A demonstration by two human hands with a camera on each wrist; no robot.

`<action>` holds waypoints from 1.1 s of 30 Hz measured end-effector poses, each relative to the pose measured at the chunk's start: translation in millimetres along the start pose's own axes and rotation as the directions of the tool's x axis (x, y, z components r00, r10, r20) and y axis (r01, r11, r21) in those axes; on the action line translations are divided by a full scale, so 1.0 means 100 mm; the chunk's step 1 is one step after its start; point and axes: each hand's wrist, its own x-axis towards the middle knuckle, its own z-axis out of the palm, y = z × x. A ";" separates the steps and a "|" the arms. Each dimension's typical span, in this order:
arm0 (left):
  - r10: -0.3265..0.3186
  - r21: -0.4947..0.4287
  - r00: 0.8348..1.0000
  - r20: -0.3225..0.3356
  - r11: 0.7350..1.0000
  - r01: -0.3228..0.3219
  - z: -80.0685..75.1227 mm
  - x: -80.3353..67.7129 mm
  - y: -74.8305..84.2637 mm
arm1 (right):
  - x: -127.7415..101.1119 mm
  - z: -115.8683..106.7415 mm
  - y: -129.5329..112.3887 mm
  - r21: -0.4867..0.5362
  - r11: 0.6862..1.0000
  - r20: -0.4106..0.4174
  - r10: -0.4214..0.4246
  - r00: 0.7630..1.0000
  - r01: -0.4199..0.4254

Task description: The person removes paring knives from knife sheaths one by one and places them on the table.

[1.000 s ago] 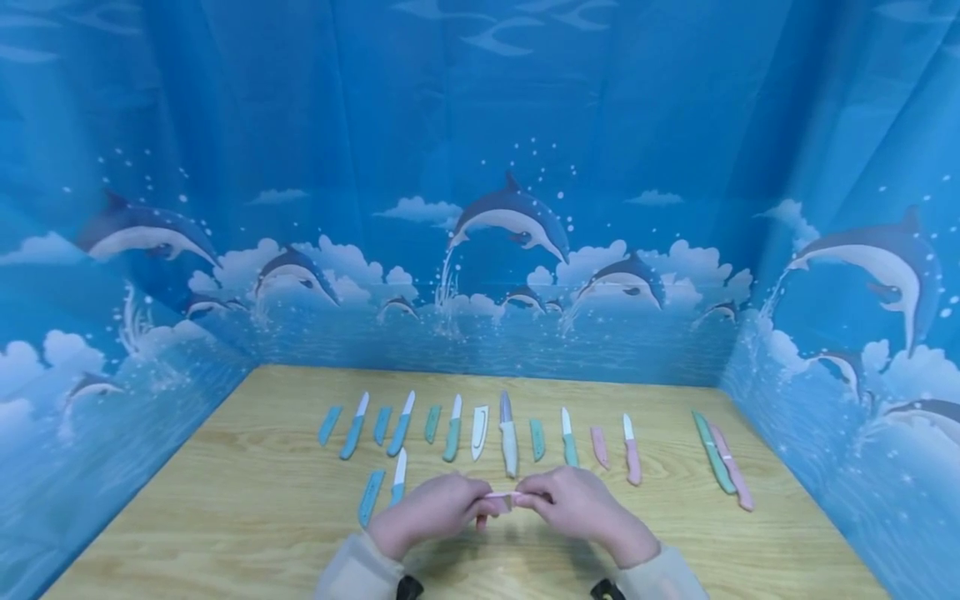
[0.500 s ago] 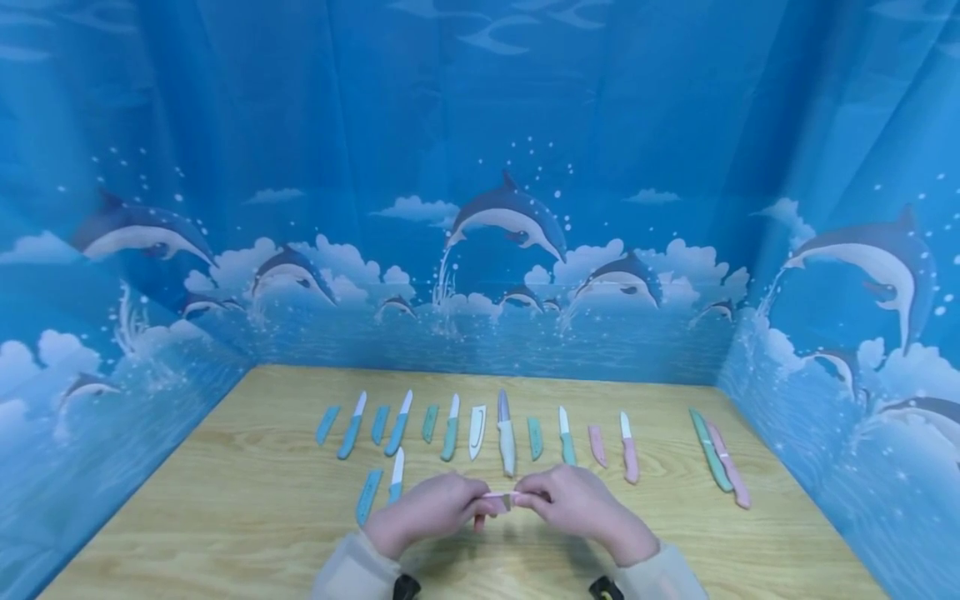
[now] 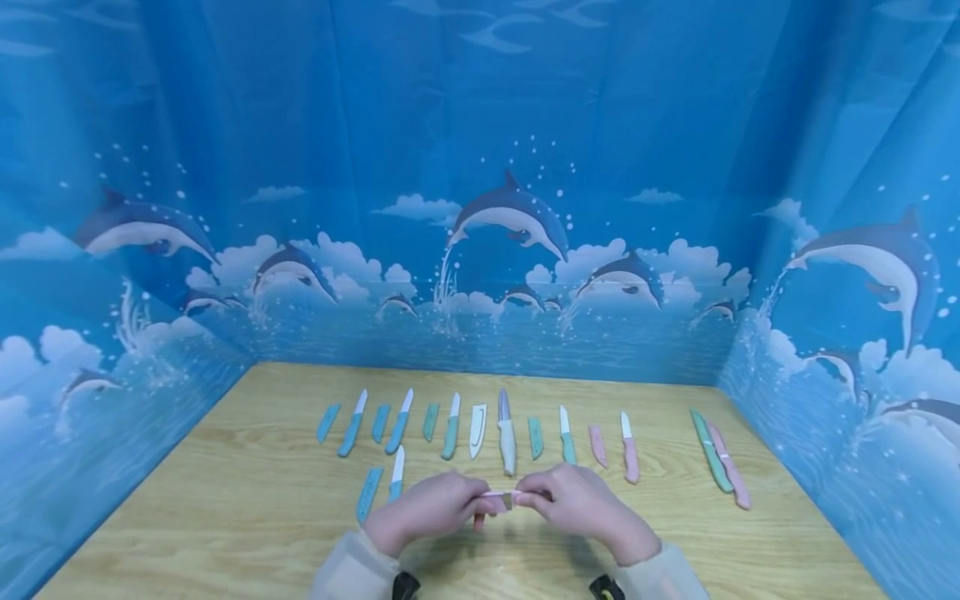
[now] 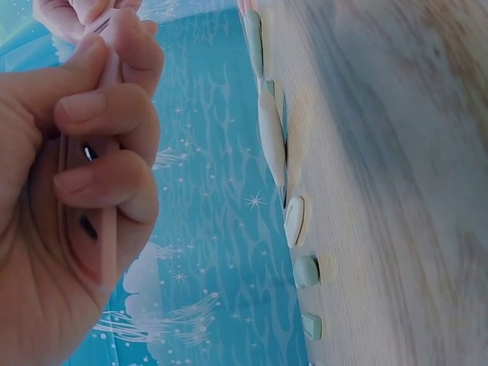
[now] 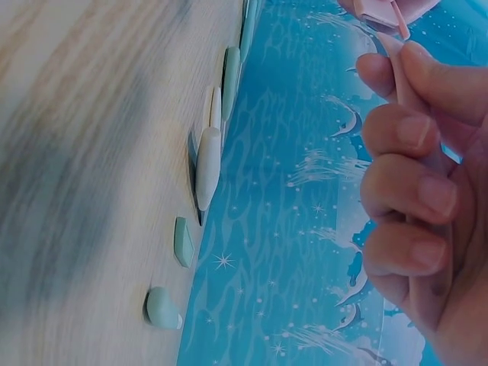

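Note:
Near the table's front, my left hand (image 3: 442,510) grips a pink knife sheath (image 4: 110,248) with dark slots, its fingers curled over it. Facing it, my right hand (image 3: 573,502) holds a pink-handled knife, the handle (image 5: 402,80) running through the curled fingers. A short stretch of blade (image 3: 507,502) shows between the hands; the rest seems hidden by the sheath. Beyond the hands lie a white knife (image 3: 507,446) and its white sheath (image 3: 477,432). A green knife (image 3: 567,442) lies just past my right hand, its handle end partly hidden.
Blue knives (image 3: 351,432) and blue sheaths (image 3: 327,423) lie at left, one blue knife (image 3: 396,479) partly behind my left hand. A pink knife (image 3: 630,454) and pink sheath (image 3: 597,446) lie right. Sheathed green (image 3: 711,450) and pink (image 3: 731,471) knives lie far right. Dolphin-print curtains (image 3: 480,333) enclose the table.

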 end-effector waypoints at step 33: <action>-0.026 -0.034 1.000 0.015 0.999 0.026 -0.01 -0.01 -0.02 | -0.03 -0.06 0.02 0.025 0.999 0.028 0.023 0.999 -0.024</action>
